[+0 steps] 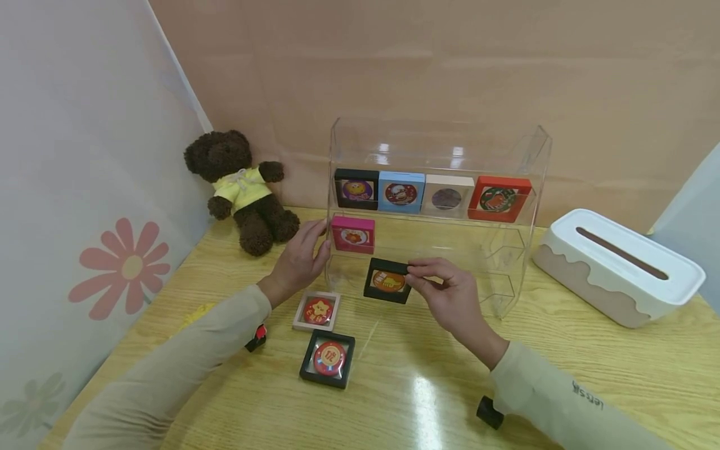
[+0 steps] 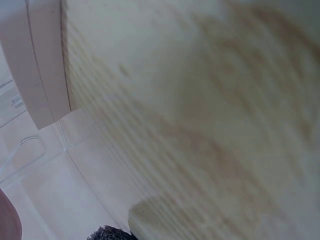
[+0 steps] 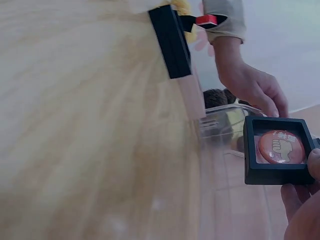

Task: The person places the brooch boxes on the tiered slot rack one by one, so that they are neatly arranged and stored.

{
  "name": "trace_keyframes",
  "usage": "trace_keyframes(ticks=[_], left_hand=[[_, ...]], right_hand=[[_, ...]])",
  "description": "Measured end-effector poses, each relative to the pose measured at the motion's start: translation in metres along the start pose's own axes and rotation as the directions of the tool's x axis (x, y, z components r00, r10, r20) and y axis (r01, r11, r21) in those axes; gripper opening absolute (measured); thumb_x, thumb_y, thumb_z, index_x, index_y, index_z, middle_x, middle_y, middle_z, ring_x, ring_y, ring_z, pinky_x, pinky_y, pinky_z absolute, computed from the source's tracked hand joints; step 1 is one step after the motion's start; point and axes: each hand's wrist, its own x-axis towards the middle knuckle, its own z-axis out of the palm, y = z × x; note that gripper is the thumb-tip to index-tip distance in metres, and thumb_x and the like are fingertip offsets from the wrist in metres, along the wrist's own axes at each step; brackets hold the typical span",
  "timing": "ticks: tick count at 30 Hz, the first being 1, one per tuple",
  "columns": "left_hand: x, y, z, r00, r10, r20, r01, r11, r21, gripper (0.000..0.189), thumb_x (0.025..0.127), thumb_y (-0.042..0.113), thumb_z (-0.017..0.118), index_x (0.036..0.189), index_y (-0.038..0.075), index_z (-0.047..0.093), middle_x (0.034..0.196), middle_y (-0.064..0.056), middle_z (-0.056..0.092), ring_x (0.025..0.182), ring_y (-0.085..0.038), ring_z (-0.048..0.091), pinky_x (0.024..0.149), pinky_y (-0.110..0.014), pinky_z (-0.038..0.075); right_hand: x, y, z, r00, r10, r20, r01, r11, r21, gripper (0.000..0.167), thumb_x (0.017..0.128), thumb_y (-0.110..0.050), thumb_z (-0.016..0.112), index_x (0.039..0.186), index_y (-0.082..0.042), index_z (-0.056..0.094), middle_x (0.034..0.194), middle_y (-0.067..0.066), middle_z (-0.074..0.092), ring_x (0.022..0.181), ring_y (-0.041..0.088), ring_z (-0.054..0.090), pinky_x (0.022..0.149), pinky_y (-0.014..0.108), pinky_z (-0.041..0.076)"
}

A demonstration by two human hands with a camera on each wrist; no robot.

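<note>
My right hand (image 1: 452, 297) pinches a black square display case (image 1: 388, 281) by its right edge, in front of the lower part of a clear acrylic display rack (image 1: 435, 147). Inside the case, the right wrist view shows a round orange badge (image 3: 281, 146) with a thumbs-up picture. At the rack's left side, my left hand (image 1: 300, 256) grips the edge panel between fingers and thumb, close beside a pink case (image 1: 353, 235) on the lower tier. Black, blue, cream and red cases (image 1: 499, 199) line the tier above.
A cream case (image 1: 317, 310) and a black case (image 1: 328, 359) lie flat on the wooden table (image 1: 416, 350). Behind my left arm sits a brown teddy bear (image 1: 244, 187) in a yellow shirt. A white tissue box (image 1: 615, 269) stands to the right of the rack.
</note>
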Motion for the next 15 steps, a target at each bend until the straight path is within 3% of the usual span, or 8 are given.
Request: trace_keyframes(ticks=[15], left_hand=[[0.0,0.001,-0.001,1.0,0.016,-0.009,-0.016,1.0,0.002,0.041,0.102,0.019,0.038,0.118,-0.017,0.051,0.108,-0.025,0.053,0.092,-0.033,0.059,0.078,-0.039,0.053]], right_hand=[[0.029,-0.006,-0.008,0.985,-0.089,-0.148,0.083,0.996,-0.045,0.013,0.08,0.011,0.069,0.092,0.008,0.073,0.101,0.02,0.067,0.088,0.008,0.065,0.067,0.017,0.052]])
